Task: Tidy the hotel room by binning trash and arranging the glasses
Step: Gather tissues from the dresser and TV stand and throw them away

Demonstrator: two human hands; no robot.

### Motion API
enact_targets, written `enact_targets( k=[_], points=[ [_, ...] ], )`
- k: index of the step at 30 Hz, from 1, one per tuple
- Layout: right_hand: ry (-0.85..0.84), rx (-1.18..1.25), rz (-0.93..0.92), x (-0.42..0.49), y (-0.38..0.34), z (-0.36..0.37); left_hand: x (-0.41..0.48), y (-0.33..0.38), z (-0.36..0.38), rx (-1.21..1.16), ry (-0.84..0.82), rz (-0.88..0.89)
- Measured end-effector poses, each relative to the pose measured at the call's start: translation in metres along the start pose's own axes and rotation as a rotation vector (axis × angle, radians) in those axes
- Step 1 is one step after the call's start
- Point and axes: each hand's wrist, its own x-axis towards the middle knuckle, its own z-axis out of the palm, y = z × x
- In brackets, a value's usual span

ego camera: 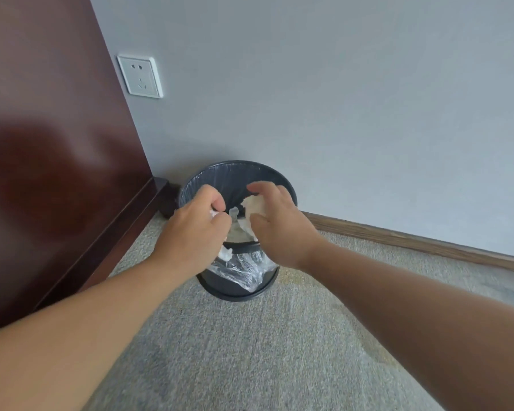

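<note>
Finishes at the bin
The matt plastic bin (235,289) is lined with glossy clear film (244,269); rough carpet (250,351) is seen at 6 o'clock.

The head-worn camera is looking forward and down at the floor (250,351). It is facing a bin (230,287) by the wall (339,99), fairly near.

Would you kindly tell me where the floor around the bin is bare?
The carpet right of the bin, out to the skirting board, is bare, as is the stretch in front between the forearms. Crowded: the bin's mouth, where the left hand and right hand each hold tissue, and the narrow gap beside the wooden cabinet.
</note>
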Motion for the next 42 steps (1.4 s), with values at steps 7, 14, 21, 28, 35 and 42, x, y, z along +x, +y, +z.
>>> enact_targets(
  k=[7,14,21,28,35,42],
  points=[
    [0.163,-0.079,0.05,0.042,0.003,0.006,0.039,-0.015,0.006,0.05,0.012,-0.011],
    [0.067,-0.217,0.097,0.065,0.017,0.016,0.059,-0.037,0.022,0.126,-0.037,-0.011],
    [-0.03,-0.314,0.102,0.066,0.027,0.024,0.059,-0.044,0.027,0.191,-0.083,0.007],
    [0.022,-0.369,0.02,0.055,0.009,-0.001,0.047,-0.016,0.003,0.31,-0.147,0.121],
    [0.025,-0.403,-0.029,0.03,-0.059,-0.099,0.045,0.079,-0.062,0.398,-0.197,0.143],
    [0.043,-0.366,-0.029,-0.008,-0.171,-0.23,0.033,0.218,-0.181,0.394,-0.185,0.134]
  ],
)
